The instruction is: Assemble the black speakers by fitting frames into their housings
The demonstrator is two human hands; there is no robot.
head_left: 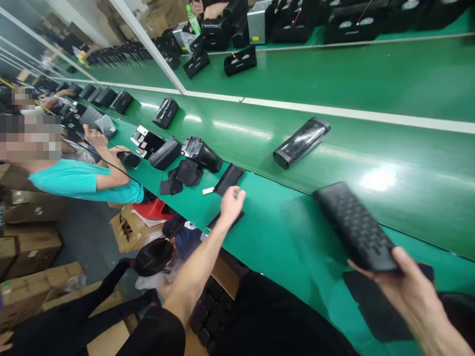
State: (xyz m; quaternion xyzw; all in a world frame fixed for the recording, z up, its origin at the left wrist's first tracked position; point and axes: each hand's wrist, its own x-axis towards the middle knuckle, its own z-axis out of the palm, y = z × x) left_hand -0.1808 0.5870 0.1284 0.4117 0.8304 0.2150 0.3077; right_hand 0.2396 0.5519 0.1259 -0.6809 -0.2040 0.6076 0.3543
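Observation:
My right hand grips the near end of a long black casing with rows of bumps on its face, slightly blurred. The casing is tilted above the green bench, and a thin black sheet lies beneath that hand. Further left, my left hand has its fingers curled in; whatever they may hold is hidden. Just beyond its fingertips lies a flat black tray-like part, with a small pale strip beside it. Another dark flat part is partly covered by my left wrist.
A glossy black casing lies on the green belt ahead. Black pads and an open-ended black housing sit to the left. A co-worker in a turquoise shirt handles parts there. Below the bench edge, another person crouches near cardboard boxes.

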